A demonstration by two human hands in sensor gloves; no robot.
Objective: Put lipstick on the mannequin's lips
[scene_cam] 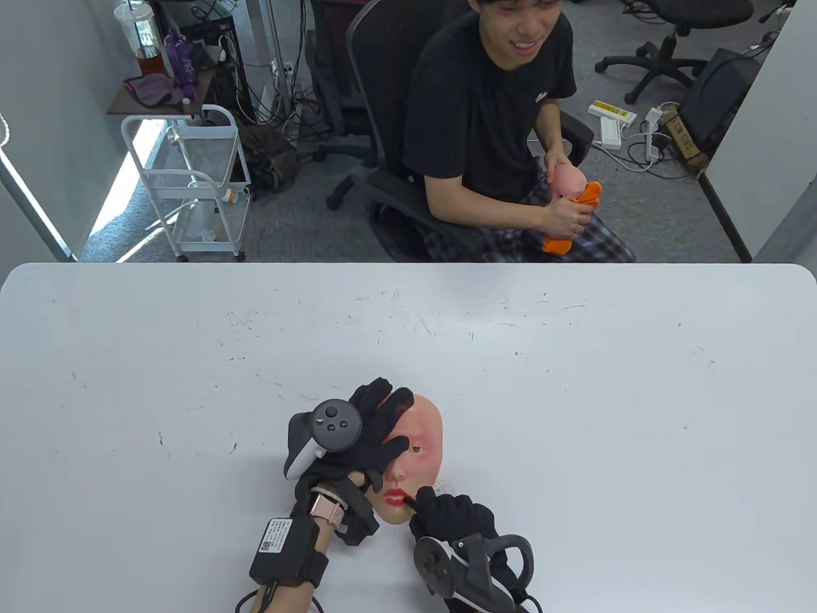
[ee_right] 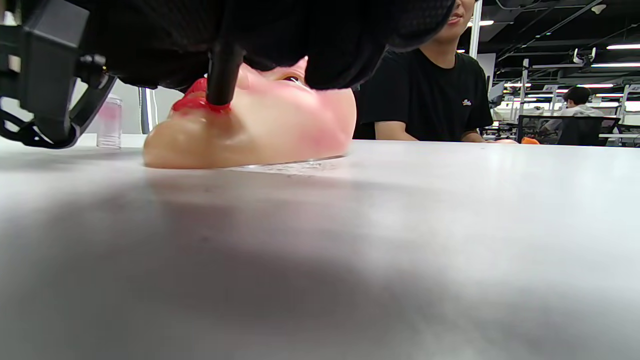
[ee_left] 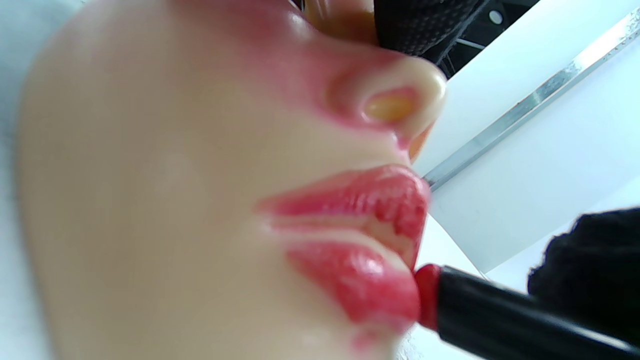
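Surface (scene_cam: 574, 383): face (scene_cam: 421, 440) lies flat near the bottom edge, a little left of centre.
Left hand (scene_cam: 367, 440): your palm rests over the brow; press down so nothing slides.
Right hand (scene_cam: 456, 517): you grip the lipstick (ee_left: 500, 320); stroke lightly.
Lips (ee_left: 370, 250): the tip touches the lower lip; follow its outline.

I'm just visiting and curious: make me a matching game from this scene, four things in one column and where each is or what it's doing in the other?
1. left hand
2. right hand
3. lipstick
4. mannequin face

a. lies face-up on the white table
b. red tip touches the lower lip
c. rests over the face's upper part
d. holds the black tube by the chin

Pairs: 1-c, 2-d, 3-b, 4-a
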